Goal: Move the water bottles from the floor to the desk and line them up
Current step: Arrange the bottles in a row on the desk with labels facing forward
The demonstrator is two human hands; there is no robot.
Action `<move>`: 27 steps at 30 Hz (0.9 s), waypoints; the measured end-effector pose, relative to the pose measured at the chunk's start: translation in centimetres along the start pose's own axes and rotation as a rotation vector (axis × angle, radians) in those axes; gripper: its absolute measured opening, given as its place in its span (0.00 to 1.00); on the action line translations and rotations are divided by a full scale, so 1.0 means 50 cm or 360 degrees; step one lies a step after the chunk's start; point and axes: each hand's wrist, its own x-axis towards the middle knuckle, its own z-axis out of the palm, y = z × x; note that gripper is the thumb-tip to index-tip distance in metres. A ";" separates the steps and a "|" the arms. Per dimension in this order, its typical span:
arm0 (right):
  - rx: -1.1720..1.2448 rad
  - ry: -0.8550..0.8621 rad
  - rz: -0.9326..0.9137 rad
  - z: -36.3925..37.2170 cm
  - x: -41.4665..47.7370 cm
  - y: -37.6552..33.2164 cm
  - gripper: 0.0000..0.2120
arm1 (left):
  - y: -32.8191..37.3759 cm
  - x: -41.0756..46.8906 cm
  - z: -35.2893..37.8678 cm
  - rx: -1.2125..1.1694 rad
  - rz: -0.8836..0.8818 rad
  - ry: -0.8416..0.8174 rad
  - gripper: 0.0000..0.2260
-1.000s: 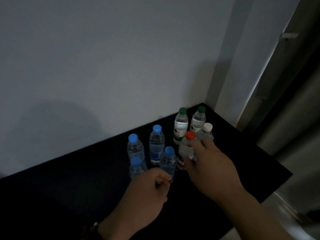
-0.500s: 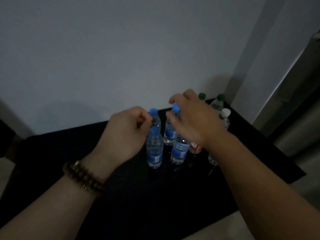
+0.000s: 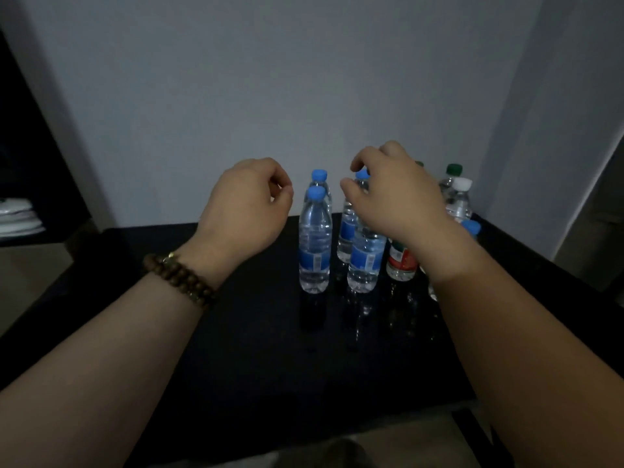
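Several clear water bottles stand clustered on the black desk (image 3: pixel 236 349) near the wall. My left hand (image 3: pixel 250 204) hovers just left of the front-left blue-capped bottle (image 3: pixel 314 238), fingers curled, holding nothing. My right hand (image 3: pixel 395 194) curls its thumb and fingers around the cap of a back blue-capped bottle (image 3: pixel 347 231). Below that hand stand another blue-labelled bottle (image 3: pixel 364 261) and a red-labelled bottle (image 3: pixel 401 261). Behind my right wrist are a white-capped bottle (image 3: pixel 461 197), a green-capped bottle (image 3: pixel 454 170) and one more blue cap (image 3: pixel 471 228), partly hidden.
A pale wall (image 3: pixel 270 96) rises right behind the bottles. A dark shelf with folded white items (image 3: pixel 17 214) is at the left. The desk's front edge (image 3: pixel 304 444) runs near the bottom, its right edge beside a wall corner.
My left hand has let go of the front-left bottle's cap and drawn slightly left. My right hand stays at the back bottle's top. The view has come closer.
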 end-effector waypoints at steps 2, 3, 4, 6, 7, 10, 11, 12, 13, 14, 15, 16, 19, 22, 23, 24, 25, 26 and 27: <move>0.0012 -0.0087 0.0041 -0.019 -0.013 0.005 0.19 | 0.017 -0.025 -0.012 0.0004 -0.0054 -0.0067 0.02; 0.0004 -0.0137 0.0049 -0.028 -0.018 0.007 0.19 | 0.025 -0.033 -0.016 0.0012 -0.0084 -0.0113 0.02; -0.0014 -0.0183 0.0048 -0.034 -0.025 0.009 0.19 | 0.034 -0.039 -0.018 0.0022 -0.0109 -0.0159 0.02; -0.0049 -0.0245 0.0020 -0.041 -0.038 0.016 0.19 | 0.045 -0.043 -0.017 0.0055 -0.0109 -0.0209 0.03; -0.0061 -0.0268 0.0014 -0.042 -0.043 0.021 0.19 | 0.049 -0.039 -0.015 0.0069 -0.0095 -0.0222 0.03; -0.0071 -0.0353 0.0043 -0.042 -0.050 0.040 0.16 | 0.058 -0.017 -0.003 0.0117 -0.0085 -0.0277 0.05; -0.0075 -0.0377 0.0060 -0.040 -0.048 0.048 0.16 | 0.060 -0.007 0.004 0.0142 -0.0080 -0.0305 0.06; -0.0084 -0.0398 0.0076 -0.038 -0.044 0.056 0.17 | 0.060 0.004 0.014 0.0167 -0.0078 -0.0335 0.07; -0.0095 -0.0416 0.0087 -0.034 -0.038 0.062 0.18 | 0.059 0.013 0.023 0.0185 -0.0079 -0.0356 0.08; -0.0107 -0.0432 0.0095 -0.031 -0.032 0.067 0.19 | 0.057 0.021 0.032 0.0194 -0.0082 -0.0374 0.09; -0.0118 -0.0446 0.0101 -0.025 -0.024 0.074 0.20 | 0.055 0.030 0.044 0.0199 -0.0088 -0.0393 0.10; -0.0131 -0.0457 0.0103 -0.019 -0.015 0.081 0.21 | 0.052 0.040 0.057 0.0207 -0.0094 -0.0408 0.12; -0.0166 -0.0524 0.0125 0.007 0.014 0.096 0.23 | 0.044 0.072 0.095 0.0234 -0.0113 -0.0474 0.17; -0.0202 -0.0641 0.0185 0.031 0.040 0.104 0.24 | 0.035 0.097 0.128 0.0245 -0.0155 -0.0539 0.22; -0.0196 -0.0693 0.0194 0.037 0.048 0.106 0.25 | 0.030 0.102 0.138 0.0249 -0.0157 -0.0553 0.22; -0.0174 -0.0741 0.0191 0.042 0.054 0.109 0.24 | 0.025 0.105 0.147 0.0251 -0.0155 -0.0563 0.22; -0.0146 -0.0779 0.0182 0.047 0.059 0.112 0.23 | 0.020 0.107 0.155 0.0251 -0.0149 -0.0567 0.21; -0.0122 -0.0802 0.0170 0.051 0.063 0.114 0.21 | 0.015 0.109 0.162 0.0249 -0.0137 -0.0561 0.20; -0.0105 -0.0809 0.0158 0.055 0.066 0.116 0.20 | 0.010 0.109 0.168 0.0241 -0.0125 -0.0547 0.19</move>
